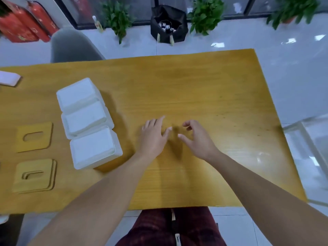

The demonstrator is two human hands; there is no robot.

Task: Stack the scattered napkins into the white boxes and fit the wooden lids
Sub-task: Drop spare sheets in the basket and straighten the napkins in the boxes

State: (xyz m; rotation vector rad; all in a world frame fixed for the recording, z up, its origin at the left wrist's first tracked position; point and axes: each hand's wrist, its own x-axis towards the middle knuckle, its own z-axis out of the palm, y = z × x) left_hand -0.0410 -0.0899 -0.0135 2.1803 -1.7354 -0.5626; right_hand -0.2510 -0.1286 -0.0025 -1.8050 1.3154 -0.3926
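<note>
Three white boxes stand in a row at the left of the wooden table [204, 82]: a far box [78, 94], a middle box [85, 119] and a near box [94, 147], their tops showing white. Left of them lie a single wooden lid [35, 137] with a slot and a small stack of wooden lids [35, 175]. My left hand [153, 135] lies flat over the table's middle, fingers spread, holding nothing. My right hand [197, 137] hovers beside it with loosely curled fingers, also holding nothing. No loose napkins show on the table.
A white and pink object [8, 79] lies at the table's far left edge. A grey chair [72, 45] stands behind the table. A glass-topped surface [308, 148] sits at the right. Potted plants, a black bag [168, 25] and red fire extinguishers [24, 23] are on the floor beyond.
</note>
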